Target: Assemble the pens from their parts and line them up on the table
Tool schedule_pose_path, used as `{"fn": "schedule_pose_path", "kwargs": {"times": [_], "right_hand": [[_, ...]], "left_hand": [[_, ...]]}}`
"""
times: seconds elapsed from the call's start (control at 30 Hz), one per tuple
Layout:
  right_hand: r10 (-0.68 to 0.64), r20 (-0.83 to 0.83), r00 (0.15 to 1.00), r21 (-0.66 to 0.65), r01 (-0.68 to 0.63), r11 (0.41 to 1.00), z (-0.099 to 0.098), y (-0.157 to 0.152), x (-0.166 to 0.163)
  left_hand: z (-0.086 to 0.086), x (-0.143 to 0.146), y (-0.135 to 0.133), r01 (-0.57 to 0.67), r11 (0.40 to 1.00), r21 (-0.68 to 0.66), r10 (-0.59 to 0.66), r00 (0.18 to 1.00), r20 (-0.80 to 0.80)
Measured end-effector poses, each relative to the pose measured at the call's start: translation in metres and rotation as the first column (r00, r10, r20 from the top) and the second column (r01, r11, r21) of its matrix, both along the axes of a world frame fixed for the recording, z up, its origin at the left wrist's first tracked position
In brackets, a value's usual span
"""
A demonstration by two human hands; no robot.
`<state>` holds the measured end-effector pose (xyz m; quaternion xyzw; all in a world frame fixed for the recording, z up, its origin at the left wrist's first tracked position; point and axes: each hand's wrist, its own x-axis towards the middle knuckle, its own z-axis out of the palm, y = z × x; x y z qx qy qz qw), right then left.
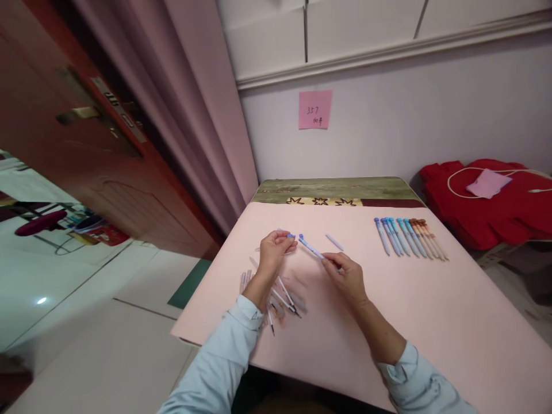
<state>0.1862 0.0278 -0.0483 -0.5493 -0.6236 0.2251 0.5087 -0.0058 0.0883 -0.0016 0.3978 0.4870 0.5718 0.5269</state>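
Note:
My left hand (276,250) is closed in a pinch on a small blue piece (291,236), too small to name surely. My right hand (347,276) grips the lower end of a blue-and-white pen barrel (311,247), whose blue top points toward my left fingers. A narrow gap separates the two parts. Just beyond the barrel lies a pale lavender tube (334,241) on the table. White pen refills with dark tips (283,294) and clear pen parts (245,279) are heaped beside and partly beneath my left forearm.
Several pens, blue through brown, lie in a row (407,238) at the table's right. They rest on a pink table cover (431,322). Red cloth with a white cable (457,195) sits beyond the right edge. A curtain (207,115) and wooden door (107,172) stand left.

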Motion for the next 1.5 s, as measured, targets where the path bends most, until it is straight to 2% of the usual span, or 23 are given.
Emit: {"fn": "schedule_pose_path", "kwargs": {"times": [0.4,0.63,0.97,1.1,1.23,1.33,1.4,1.5], "right_hand": [[0.029,-0.011,1.0,0.011,-0.029,1.0,-0.001,-0.002,-0.001],[0.053,0.005,0.999,-0.011,-0.053,0.999,-0.003,0.0,0.0],[0.093,-0.024,0.995,-0.042,-0.094,0.995,-0.007,0.001,-0.002],[0.095,-0.06,0.994,-0.095,-0.101,0.99,-0.012,0.001,-0.005],[0.075,0.014,0.997,-0.15,-0.073,0.986,-0.011,0.0,-0.006],[0.045,0.071,0.996,-0.044,-0.042,0.998,-0.008,0.0,-0.004],[0.02,0.049,0.999,0.032,-0.021,0.999,-0.005,0.001,-0.004],[-0.029,-0.033,0.999,0.034,0.03,0.999,-0.005,0.001,-0.004]], "left_hand": [[0.003,-0.001,-0.003,0.011,1.0,0.008,-0.01,0.999,-0.049],[0.006,0.001,-0.001,0.061,0.994,0.091,-0.046,0.987,-0.152],[0.01,0.001,-0.005,0.064,0.99,0.122,-0.039,0.98,-0.197],[0.014,0.001,-0.007,0.023,0.993,0.113,-0.003,0.985,-0.174],[0.02,0.005,-0.009,0.029,0.995,0.09,-0.014,0.986,-0.168],[0.026,0.01,-0.013,0.059,0.995,0.078,-0.045,0.984,-0.174],[0.03,0.011,-0.018,0.083,0.993,0.086,-0.067,0.982,-0.179],[0.035,0.005,-0.028,0.073,0.989,0.132,-0.041,0.972,-0.23]]}}
